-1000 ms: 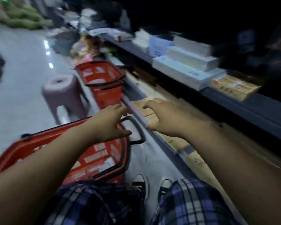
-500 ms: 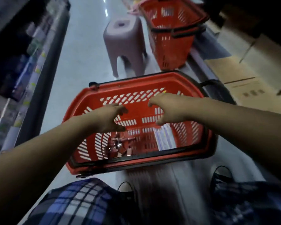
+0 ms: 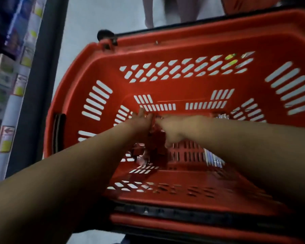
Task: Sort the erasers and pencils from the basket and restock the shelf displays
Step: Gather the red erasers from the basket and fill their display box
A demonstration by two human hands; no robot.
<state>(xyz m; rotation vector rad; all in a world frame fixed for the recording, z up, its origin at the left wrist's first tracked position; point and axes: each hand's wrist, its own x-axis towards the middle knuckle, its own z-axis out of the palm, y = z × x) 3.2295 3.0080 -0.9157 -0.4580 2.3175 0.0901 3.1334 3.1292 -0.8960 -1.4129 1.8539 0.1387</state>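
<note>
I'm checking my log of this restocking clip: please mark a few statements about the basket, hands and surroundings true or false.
1. Both the left hand and right hand reach into the red basket. True.
2. The basket is empty. False: red packets lie on its floor.
3. The hands are far apart, at opposite walls. False: they meet over the red packets.
4. Shelf price tags line the picture's left edge. True.

Basket and stool on floor
</note>
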